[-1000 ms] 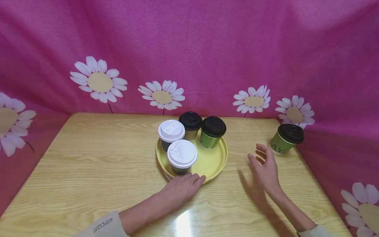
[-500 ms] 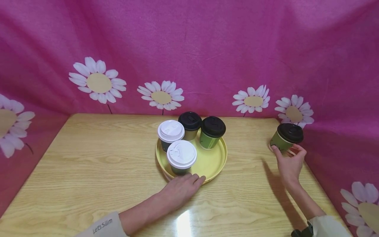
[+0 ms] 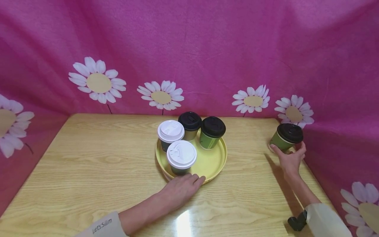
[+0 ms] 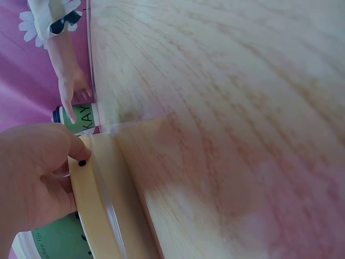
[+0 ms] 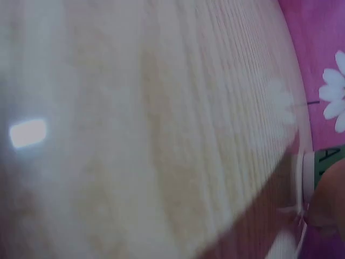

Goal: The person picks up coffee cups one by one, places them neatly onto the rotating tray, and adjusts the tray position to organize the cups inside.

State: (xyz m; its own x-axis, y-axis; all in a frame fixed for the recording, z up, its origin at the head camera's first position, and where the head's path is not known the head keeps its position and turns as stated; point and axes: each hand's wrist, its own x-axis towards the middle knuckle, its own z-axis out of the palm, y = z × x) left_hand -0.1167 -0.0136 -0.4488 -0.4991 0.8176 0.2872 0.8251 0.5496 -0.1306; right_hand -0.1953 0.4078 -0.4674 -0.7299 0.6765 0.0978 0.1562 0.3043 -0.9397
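On the right side of the table, my right hand (image 3: 291,162) holds a green paper coffee cup (image 3: 280,142) with a black lid, thumb on its near left side and fingers round the right. My left hand (image 3: 183,189) grips the near edge of a round yellow tray (image 3: 211,164); in the left wrist view its fingers curl over the rim (image 4: 92,202). On the tray stand two white-lidded cups, a front one (image 3: 181,154) and a rear one (image 3: 170,131), plus a brown black-lidded cup (image 3: 190,123) and a green black-lidded cup (image 3: 212,131).
The light wooden table (image 3: 103,171) is bordered behind and on both sides by a pink cloth (image 3: 195,49) printed with white daisies. The held cup is close to the table's right edge and the cloth there.
My right hand has moved right from beside the tray to the far green cup and closed round it. The left hand and the tray have stayed in place.
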